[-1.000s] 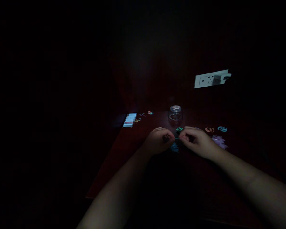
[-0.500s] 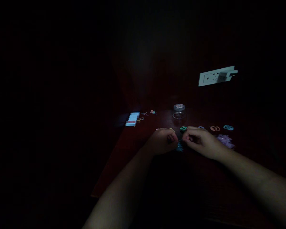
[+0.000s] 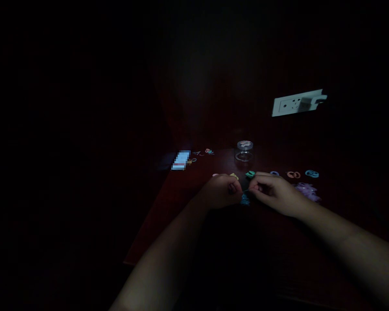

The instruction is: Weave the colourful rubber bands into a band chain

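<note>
The scene is very dark. My left hand (image 3: 222,191) and my right hand (image 3: 272,192) meet over a dark red table (image 3: 181,207), both pinched shut on a thin thread or wire that runs between the fingertips. A small blue piece (image 3: 245,199) lies just below the fingertips. A green ring (image 3: 250,174) sits right behind my right hand. A small yellowish piece (image 3: 234,176) shows behind my left hand.
A small glass jar (image 3: 244,150) stands behind the hands. Orange (image 3: 293,174) and blue (image 3: 311,173) rings and a purple cluster (image 3: 307,190) lie to the right. More small rings (image 3: 208,151) and a lit blurred rectangle (image 3: 180,160) lie at the left. A white wall socket (image 3: 296,103) holds a plug.
The view has shifted a little, so everything sits slightly further right. Both hands stay pinched together in the same place on the table.
</note>
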{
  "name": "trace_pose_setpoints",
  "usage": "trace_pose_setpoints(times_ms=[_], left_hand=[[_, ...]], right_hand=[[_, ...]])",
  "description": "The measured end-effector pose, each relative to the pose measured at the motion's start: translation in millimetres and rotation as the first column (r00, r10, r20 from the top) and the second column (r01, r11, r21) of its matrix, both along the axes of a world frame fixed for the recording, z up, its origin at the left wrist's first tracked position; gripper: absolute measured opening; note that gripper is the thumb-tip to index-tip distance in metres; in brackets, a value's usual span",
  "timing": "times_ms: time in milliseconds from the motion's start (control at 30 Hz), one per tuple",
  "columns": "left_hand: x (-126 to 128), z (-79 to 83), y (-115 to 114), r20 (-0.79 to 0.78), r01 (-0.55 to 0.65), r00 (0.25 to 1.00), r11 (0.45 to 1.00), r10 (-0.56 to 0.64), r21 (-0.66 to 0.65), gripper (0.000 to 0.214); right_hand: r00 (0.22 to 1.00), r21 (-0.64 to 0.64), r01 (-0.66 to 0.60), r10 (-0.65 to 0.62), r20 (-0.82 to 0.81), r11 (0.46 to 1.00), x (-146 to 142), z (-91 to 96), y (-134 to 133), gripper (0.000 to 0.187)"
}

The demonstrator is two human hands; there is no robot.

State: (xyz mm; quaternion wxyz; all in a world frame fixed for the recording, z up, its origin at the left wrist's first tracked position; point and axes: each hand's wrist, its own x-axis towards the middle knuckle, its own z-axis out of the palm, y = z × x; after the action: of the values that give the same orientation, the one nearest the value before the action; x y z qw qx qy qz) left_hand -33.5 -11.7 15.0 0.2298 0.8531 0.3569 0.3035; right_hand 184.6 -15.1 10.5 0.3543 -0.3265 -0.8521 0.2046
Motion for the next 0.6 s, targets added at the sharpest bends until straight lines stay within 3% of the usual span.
trace_pose_setpoints(times_ms=[433, 600], left_hand=[[-0.1, -2.0, -3.2, 0.016, 0.001, 1.000, 0.999, 0.000, -0.046, 0.007], [1.2, -3.0, -2.9, 0.019, -0.009, 1.000, 0.999, 0.008, 0.045, 0.004]], right_hand=[[1.000, -0.008, 0.003, -0.003, 0.013, 1.000, -0.2, 2.2, -1.9, 0.012], [1.000, -0.020, -0.007, 0.007, -0.003, 1.000, 0.0, 0.6, -1.9, 0.007]])
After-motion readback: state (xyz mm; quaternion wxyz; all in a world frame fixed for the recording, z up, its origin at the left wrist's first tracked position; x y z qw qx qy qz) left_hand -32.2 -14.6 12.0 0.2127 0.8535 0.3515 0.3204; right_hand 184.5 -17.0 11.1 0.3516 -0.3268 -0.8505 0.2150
